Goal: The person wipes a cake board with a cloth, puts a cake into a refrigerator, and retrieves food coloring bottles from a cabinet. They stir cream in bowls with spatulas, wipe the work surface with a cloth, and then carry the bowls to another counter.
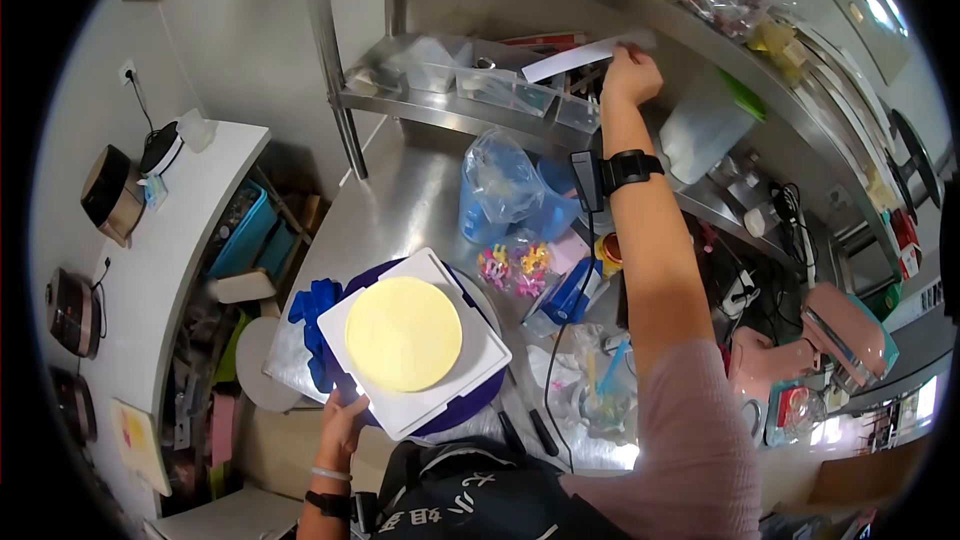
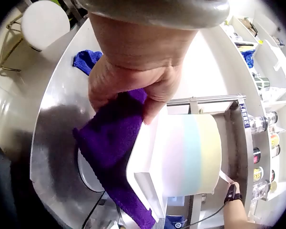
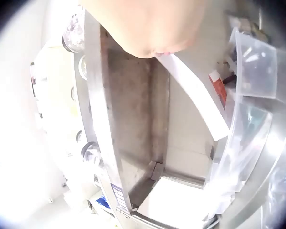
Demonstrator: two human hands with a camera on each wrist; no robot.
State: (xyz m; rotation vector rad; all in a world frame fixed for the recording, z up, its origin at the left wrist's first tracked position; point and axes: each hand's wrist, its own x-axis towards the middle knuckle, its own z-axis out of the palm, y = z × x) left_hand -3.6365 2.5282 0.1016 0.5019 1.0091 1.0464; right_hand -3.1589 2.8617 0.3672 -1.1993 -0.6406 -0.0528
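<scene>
Up at the metal shelf, my right hand (image 1: pixel 634 77) pinches one end of a long white strip (image 1: pixel 570 60). In the right wrist view the strip (image 3: pixel 195 90) hangs from the fingers beside clear plastic bins (image 3: pixel 255 71). Low on the left, my left hand (image 1: pixel 343 418) is at the near edge of a square white board (image 1: pixel 480 358). Its thumb and fingers close around a purple towel (image 2: pixel 112 131) at the board's edge in the left wrist view. A round cake (image 1: pixel 404 334) stands on the board, its top pale yellow and its side (image 2: pixel 193 152) banded in pastel colours.
A blue cloth (image 1: pixel 318 325) lies left of the board. Behind are blue pitchers (image 1: pixel 485 205) with plastic bags. Two dark-handled knives (image 1: pixel 540 432) lie near the front edge. A pink stand mixer (image 1: pixel 800 350) stands right. The shelf post (image 1: pixel 335 70) rises at back left.
</scene>
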